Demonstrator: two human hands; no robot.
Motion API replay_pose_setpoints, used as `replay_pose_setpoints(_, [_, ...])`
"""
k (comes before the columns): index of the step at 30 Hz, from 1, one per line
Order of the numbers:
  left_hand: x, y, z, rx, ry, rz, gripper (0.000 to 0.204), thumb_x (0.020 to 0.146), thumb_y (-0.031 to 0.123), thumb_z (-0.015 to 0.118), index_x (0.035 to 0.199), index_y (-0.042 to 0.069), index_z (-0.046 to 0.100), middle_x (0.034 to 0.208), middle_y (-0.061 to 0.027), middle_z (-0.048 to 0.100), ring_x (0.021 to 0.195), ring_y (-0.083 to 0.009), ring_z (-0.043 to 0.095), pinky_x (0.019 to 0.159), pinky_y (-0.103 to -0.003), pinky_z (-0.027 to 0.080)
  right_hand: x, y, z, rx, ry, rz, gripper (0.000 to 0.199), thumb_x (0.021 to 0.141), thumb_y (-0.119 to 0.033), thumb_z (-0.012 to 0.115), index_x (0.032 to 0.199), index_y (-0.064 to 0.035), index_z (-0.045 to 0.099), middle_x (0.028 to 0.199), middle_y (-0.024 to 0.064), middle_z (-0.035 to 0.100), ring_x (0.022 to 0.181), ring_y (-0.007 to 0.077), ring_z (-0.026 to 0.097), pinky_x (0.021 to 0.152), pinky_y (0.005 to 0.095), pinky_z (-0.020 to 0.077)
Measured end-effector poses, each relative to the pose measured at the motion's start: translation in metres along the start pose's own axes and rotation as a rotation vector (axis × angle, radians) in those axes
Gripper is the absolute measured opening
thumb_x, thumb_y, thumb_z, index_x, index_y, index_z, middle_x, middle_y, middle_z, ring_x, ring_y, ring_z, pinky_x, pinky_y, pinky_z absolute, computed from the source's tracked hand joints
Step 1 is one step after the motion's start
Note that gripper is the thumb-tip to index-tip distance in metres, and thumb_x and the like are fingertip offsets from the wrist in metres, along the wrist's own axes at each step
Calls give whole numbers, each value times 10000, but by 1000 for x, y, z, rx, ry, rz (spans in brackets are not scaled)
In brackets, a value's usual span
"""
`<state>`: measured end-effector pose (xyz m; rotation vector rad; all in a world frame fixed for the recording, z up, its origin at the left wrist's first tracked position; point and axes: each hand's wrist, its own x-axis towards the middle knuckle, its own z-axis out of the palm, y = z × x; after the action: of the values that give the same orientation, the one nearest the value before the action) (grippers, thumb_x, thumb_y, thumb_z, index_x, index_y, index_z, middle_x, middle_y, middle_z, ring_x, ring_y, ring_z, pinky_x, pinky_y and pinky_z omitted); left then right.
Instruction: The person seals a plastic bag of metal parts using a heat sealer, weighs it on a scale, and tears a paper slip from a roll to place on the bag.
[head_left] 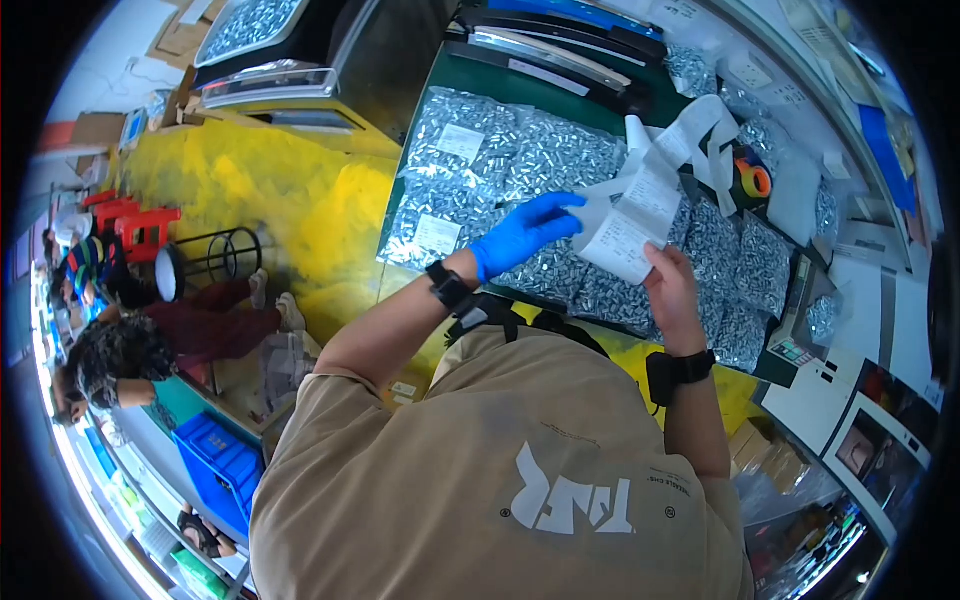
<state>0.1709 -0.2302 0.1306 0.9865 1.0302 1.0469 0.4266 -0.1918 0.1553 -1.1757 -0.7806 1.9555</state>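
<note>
My left hand (pixel 525 232), in a blue glove, pinches the upper left end of a white printed paper strip (pixel 632 225). My right hand (pixel 673 292) is bare and grips the strip's lower edge. I hold the paper above clear bags of small silver metal parts (pixel 520 160), which lie in rows on a green table (pixel 440 75). More white paper strips (pixel 700 125) curl on the bags just beyond. Each wrist carries a black strapped device.
A roll with an orange and green core (pixel 752 180) stands at the right of the bags. A small scale (pixel 790 350) sits at the table's right end and black trays (pixel 560 40) at the far edge. Left: yellow floor (pixel 300 200), seated people (pixel 120 350), blue crate (pixel 215 460).
</note>
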Motion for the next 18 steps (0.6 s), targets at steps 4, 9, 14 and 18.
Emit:
replay_pose_setpoints(4, [31, 15, 38, -52, -130, -16, 395, 909, 79, 605, 1298, 121, 544, 1013, -5, 645, 887, -79, 586, 872, -278, 484, 0, 6, -20, -144, -10, 24, 253, 903, -113, 578, 1093, 53, 597, 1074, 114, 652, 999, 208, 630, 890, 330, 479])
replay_pose_setpoints(9, [31, 15, 49, 35, -338, -46, 404, 870, 53, 641, 1260, 140, 576, 1007, -22, 647, 865, -85, 592, 811, -265, 503, -10, -3, -22, -102, 2, 69, 296, 911, -142, 561, 1119, 67, 585, 1095, 131, 645, 994, 218, 630, 887, 334, 480])
replay_pose_setpoints(14, [24, 26, 67, 469, -284, 30, 323, 836, 66, 674, 1146, 156, 650, 962, -52, 656, 805, -126, 619, 728, -264, 517, -11, -8, -25, 171, 98, 112, 311, 904, -164, 576, 1107, 71, 594, 1077, 136, 652, 940, 216, 644, 854, 326, 494])
replay_pose_setpoints(18, [26, 15, 67, 644, -208, 227, 261, 823, 110, 703, 1078, 162, 683, 943, -62, 659, 785, -157, 631, 702, -270, 519, -3, -1, -35, 186, 131, 153, 312, 904, -163, 571, 1106, 74, 587, 1090, 144, 646, 960, 227, 639, 874, 339, 488])
